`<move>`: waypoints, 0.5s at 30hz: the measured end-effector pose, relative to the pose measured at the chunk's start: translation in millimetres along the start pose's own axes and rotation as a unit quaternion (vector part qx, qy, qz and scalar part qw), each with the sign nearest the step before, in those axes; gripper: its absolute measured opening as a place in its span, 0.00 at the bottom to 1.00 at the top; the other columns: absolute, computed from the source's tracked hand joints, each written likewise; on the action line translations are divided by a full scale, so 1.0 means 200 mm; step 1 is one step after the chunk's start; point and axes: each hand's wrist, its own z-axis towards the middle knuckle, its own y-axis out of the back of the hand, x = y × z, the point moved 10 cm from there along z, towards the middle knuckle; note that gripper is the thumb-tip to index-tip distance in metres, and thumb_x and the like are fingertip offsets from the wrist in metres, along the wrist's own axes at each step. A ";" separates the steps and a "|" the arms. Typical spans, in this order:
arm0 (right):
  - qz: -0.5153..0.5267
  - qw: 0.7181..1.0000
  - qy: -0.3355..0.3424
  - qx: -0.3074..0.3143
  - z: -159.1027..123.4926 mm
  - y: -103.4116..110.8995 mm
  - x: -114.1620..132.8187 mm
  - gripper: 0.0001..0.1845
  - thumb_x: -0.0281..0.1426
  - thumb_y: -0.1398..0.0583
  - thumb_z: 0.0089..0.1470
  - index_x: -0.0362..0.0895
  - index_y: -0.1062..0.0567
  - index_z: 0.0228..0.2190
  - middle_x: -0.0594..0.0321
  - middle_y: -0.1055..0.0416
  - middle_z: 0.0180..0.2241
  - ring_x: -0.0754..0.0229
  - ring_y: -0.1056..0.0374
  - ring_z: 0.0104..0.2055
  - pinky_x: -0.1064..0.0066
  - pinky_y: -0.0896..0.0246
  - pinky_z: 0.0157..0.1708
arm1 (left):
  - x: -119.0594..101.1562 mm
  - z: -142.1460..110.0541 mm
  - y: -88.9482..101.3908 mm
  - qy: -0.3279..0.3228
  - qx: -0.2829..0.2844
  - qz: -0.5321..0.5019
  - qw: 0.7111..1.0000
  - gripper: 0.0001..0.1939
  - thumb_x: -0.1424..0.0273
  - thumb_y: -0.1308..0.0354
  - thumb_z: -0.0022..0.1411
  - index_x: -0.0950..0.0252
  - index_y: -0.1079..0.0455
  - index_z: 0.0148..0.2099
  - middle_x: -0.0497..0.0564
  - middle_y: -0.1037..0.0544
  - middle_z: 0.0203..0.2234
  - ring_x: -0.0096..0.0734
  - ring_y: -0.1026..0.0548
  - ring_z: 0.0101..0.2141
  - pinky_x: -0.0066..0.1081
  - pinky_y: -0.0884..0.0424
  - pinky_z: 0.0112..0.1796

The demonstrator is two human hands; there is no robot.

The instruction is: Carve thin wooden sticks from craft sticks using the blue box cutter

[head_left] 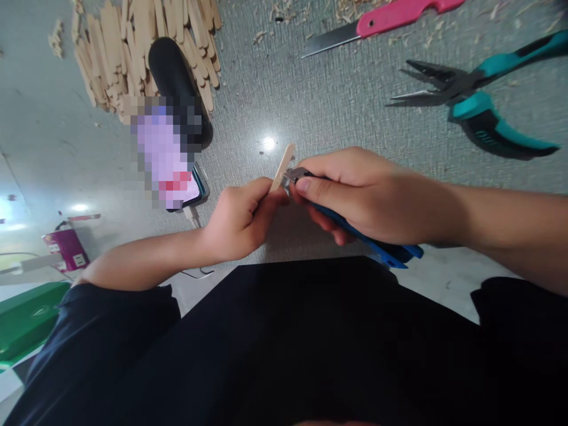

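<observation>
My left hand (242, 219) pinches a flat wooden craft stick (284, 165) between thumb and fingers, its rounded end pointing up and away from me. My right hand (350, 189) is wrapped round blue-handled pliers (402, 255). Their small metal head is right beside the stick's edge, close to my left fingertips. Whether the jaws touch the wood, I cannot make out. Most of the handles are covered by my palm and fingers; only their ends show below the wrist.
A pile of craft sticks (106, 53) lies at the back left, with a black cylindrical object (175, 83) and a blurred phone (164, 154) before it. Pink-handled knife (390, 21) and teal needle-nose pliers (465, 83) lie right. Wood shavings are scattered. A purple box (66, 248) sits far left.
</observation>
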 end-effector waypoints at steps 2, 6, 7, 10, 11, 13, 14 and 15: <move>-0.017 1.000 0.010 -0.006 0.00 0.00 0.01 0.22 0.28 0.41 0.81 0.47 0.30 0.29 0.69 0.29 0.22 0.68 0.31 0.18 0.74 0.38 0.20 | -0.02 0.00 0.01 -0.021 -0.014 0.020 0.999 0.14 0.70 0.45 0.85 0.64 0.22 0.44 0.48 0.18 0.29 0.26 0.22 0.27 0.28 0.28 0.31; -0.034 0.999 0.003 -0.019 0.00 0.00 0.02 0.23 0.26 0.41 0.81 0.47 0.32 0.29 0.71 0.30 0.21 0.68 0.32 0.17 0.73 0.40 0.19 | -0.03 0.00 0.01 -0.028 -0.017 0.038 0.999 0.13 0.72 0.44 0.83 0.65 0.22 0.43 0.48 0.18 0.28 0.24 0.23 0.26 0.26 0.29 0.30; -0.037 0.999 0.001 -0.021 0.00 0.00 0.02 0.23 0.25 0.42 0.81 0.47 0.32 0.29 0.71 0.30 0.20 0.69 0.32 0.16 0.73 0.40 0.19 | -0.03 0.00 0.01 -0.025 -0.015 0.041 0.999 0.13 0.72 0.44 0.84 0.65 0.22 0.43 0.48 0.18 0.28 0.24 0.23 0.26 0.26 0.29 0.30; -0.045 0.999 -0.016 -0.022 0.01 -0.01 0.03 0.24 0.22 0.44 0.81 0.47 0.33 0.28 0.72 0.31 0.19 0.69 0.33 0.15 0.74 0.41 0.19 | -0.04 0.01 0.01 -0.029 -0.013 0.046 0.998 0.14 0.72 0.44 0.84 0.65 0.22 0.42 0.47 0.18 0.27 0.23 0.23 0.26 0.25 0.30 0.30; -0.045 0.998 -0.027 -0.024 0.01 -0.01 0.02 0.25 0.22 0.44 0.81 0.47 0.33 0.28 0.72 0.31 0.19 0.69 0.33 0.15 0.74 0.42 0.18 | -0.04 0.01 0.01 -0.033 -0.015 0.046 0.998 0.14 0.72 0.44 0.84 0.66 0.22 0.42 0.47 0.18 0.27 0.23 0.23 0.26 0.25 0.30 0.30; -0.044 0.997 -0.051 -0.026 0.01 -0.02 0.00 0.25 0.22 0.45 0.81 0.47 0.33 0.28 0.72 0.31 0.18 0.69 0.33 0.14 0.74 0.42 0.18 | -0.05 0.01 0.01 -0.035 -0.014 0.046 0.998 0.14 0.73 0.45 0.84 0.66 0.21 0.42 0.47 0.18 0.28 0.23 0.22 0.26 0.24 0.30 0.30; -0.044 0.997 -0.062 -0.026 0.01 -0.02 -0.01 0.25 0.22 0.45 0.81 0.47 0.33 0.28 0.72 0.31 0.18 0.68 0.33 0.14 0.73 0.42 0.18 | -0.05 0.01 0.01 -0.035 -0.011 0.047 0.998 0.14 0.73 0.45 0.84 0.66 0.21 0.43 0.47 0.18 0.28 0.22 0.22 0.26 0.24 0.30 0.30; -0.044 0.996 -0.073 -0.025 0.00 -0.02 -0.02 0.25 0.23 0.46 0.82 0.47 0.33 0.28 0.72 0.31 0.18 0.68 0.33 0.14 0.73 0.41 0.18 | -0.05 0.01 0.01 -0.032 -0.007 0.050 0.998 0.14 0.74 0.45 0.84 0.66 0.21 0.43 0.46 0.18 0.27 0.22 0.22 0.26 0.24 0.31 0.30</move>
